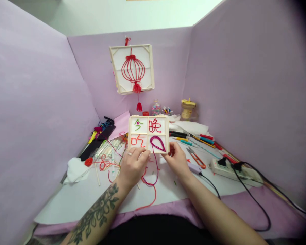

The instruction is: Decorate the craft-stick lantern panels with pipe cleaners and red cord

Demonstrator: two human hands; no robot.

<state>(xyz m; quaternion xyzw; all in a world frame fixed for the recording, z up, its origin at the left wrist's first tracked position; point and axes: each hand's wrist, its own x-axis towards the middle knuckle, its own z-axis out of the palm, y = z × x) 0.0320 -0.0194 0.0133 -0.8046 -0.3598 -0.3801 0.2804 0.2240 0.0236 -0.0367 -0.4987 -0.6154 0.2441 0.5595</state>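
A small wooden frame [148,133] with four white panels stands tilted up above the table. Three panels carry characters in green and red cord; the lower right one has a purple cord loop [157,143]. My left hand [132,166], with a ring, grips the frame's bottom edge at the left. My right hand [177,159] holds its bottom right corner. A red and purple cord [153,183] trails down from the frame onto the white sheet.
A larger frame with a red lantern [132,69] hangs on the back wall. Orange scissors [197,157], pens, a white power strip [232,168] with black cables sit right. Sticks, red cords and white tissue [75,170] lie left. Jars stand behind.
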